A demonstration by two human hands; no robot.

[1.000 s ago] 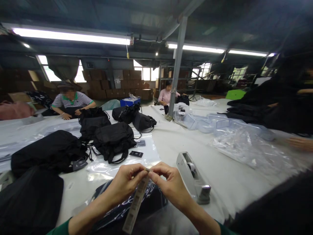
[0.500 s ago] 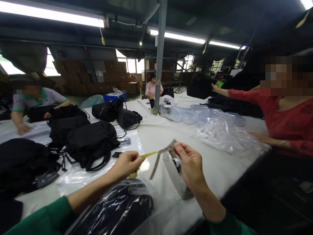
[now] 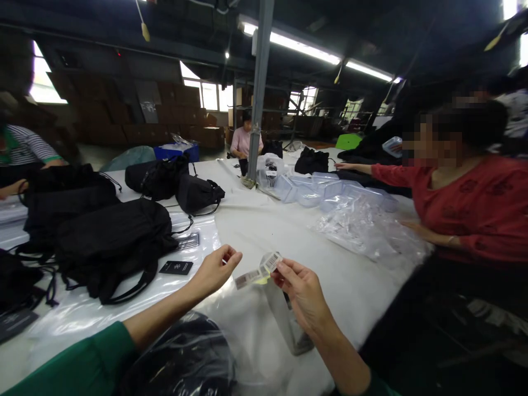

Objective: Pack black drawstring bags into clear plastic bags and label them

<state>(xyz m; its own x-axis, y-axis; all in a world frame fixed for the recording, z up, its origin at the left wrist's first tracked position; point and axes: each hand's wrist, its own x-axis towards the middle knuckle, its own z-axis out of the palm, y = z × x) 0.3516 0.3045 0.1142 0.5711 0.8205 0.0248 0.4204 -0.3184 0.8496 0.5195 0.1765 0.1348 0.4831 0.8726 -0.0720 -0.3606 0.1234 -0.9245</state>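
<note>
My right hand [image 3: 301, 297] pinches a strip of white barcode labels [image 3: 248, 278] between thumb and fingertips. A bit of yellow backing or tape [image 3: 263, 280] shows at the strip's lower edge. To the left of the strip, my left hand [image 3: 216, 269] is loosely curled, thumb and forefinger apart, holding nothing visible. Under my right hand stands a pale tape dispenser [image 3: 295, 333], partly hidden. A dark bag in clear plastic [image 3: 185, 352] lies in front of me, below my left forearm. A black hang tag [image 3: 176, 268] is beside my left wrist.
Several black drawstring bags [image 3: 115, 236] cover the left of the white table [image 3: 256, 228]. Clear plastic trays [image 3: 317, 190] and crumpled plastic bags [image 3: 363, 225] lie to the right. A co-worker in red [image 3: 470, 203] reaches across there. A metal post [image 3: 260, 93] rises from the table.
My left hand has let go of the yellow piece and moved slightly away from the strip. The strip in my right hand has turned, showing its barcodes. The view has swung right.
</note>
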